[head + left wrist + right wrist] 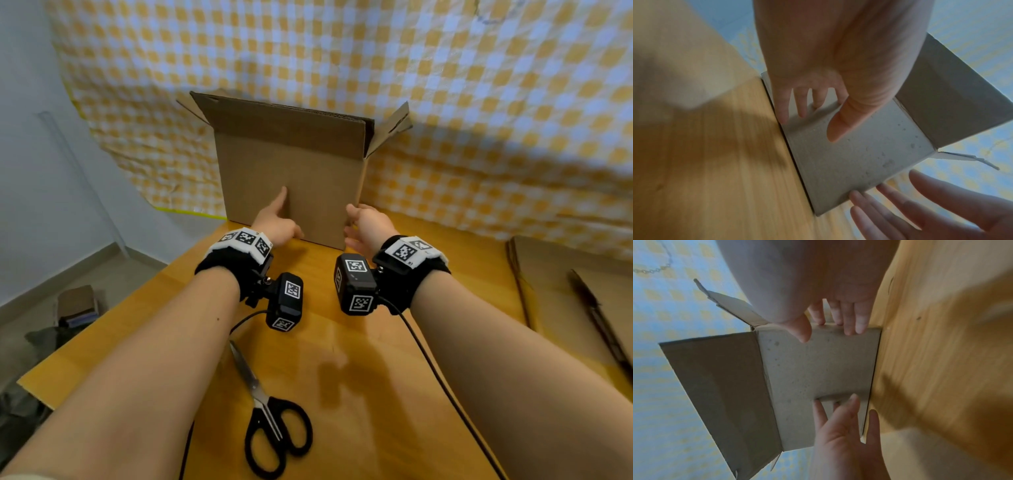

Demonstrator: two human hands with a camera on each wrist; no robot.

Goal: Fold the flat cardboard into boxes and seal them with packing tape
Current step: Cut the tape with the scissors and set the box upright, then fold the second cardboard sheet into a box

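Cardboard box [291,171] standing upright at the far edge of the wooden desk [359,359], top flaps raised, against a yellow-checked cloth [445,85]. Left hand [275,222], grip open, rests straight fingers on the near face; right hand [364,224], grip likewise open, touches the box's right vertical edge with relaxed fingers. Black-handled scissors [270,418] lie nearer on the desk; flat cardboard [561,291] lies at right

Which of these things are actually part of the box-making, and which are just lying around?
In the job: cardboard box, upright, top flaps open; left hand and right hand at its front; flat cardboard; scissors, perhaps for tape.

Lying about: stacked items on floor; checked cloth.
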